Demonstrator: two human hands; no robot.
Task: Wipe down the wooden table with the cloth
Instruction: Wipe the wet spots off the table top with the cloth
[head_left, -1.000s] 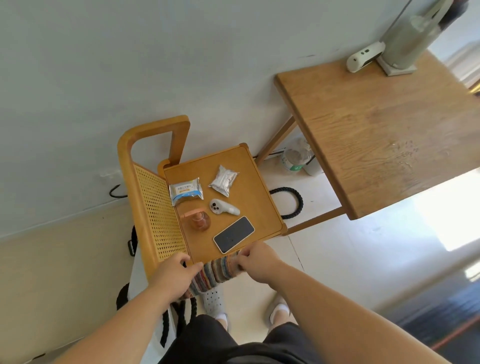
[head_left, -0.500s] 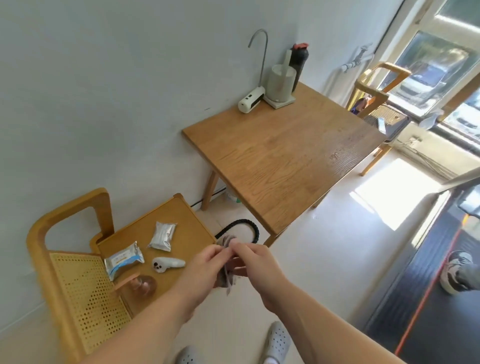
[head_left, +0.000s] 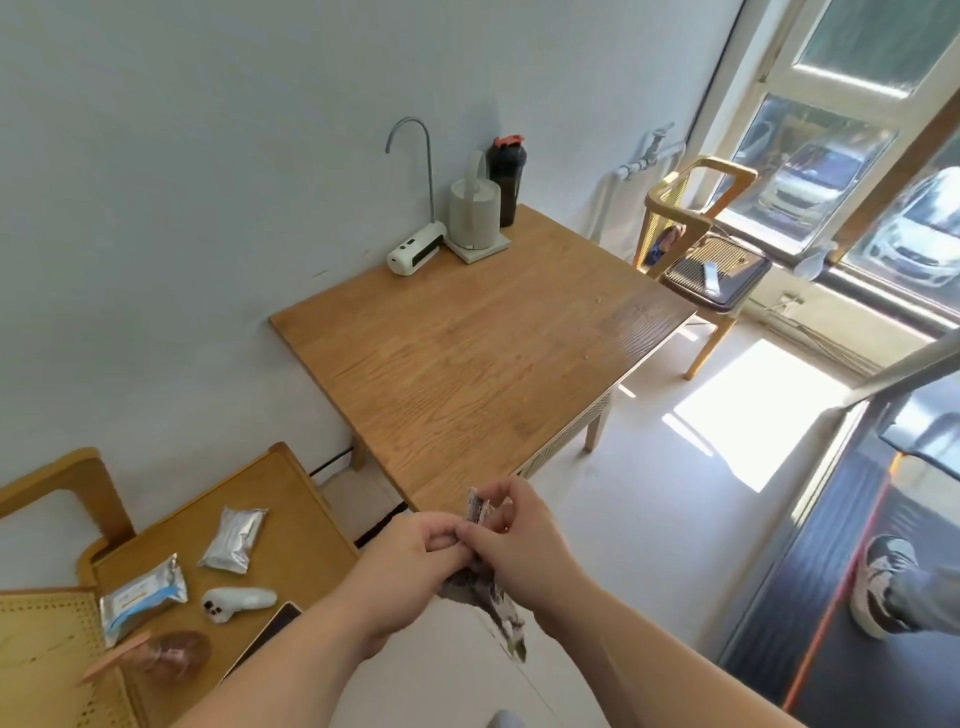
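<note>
Now left hand (head_left: 410, 556), right hand (head_left: 514, 540) both pinch cloth (head_left: 493, 603), hanging lengthwise down, near table (head_left: 467, 353) edge.

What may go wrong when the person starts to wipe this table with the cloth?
1. The kettle, the water dispenser and the dark bottle stand at the wooden table's far corner; a wide stroke might knock them.
2. Both hands hold the cloth bunched off the near edge, so a loose end might drag.

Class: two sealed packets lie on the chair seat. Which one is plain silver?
The silver packet, farther from the chair back. The other, the white packet, carries blue print and lies nearer the woven back.
</note>
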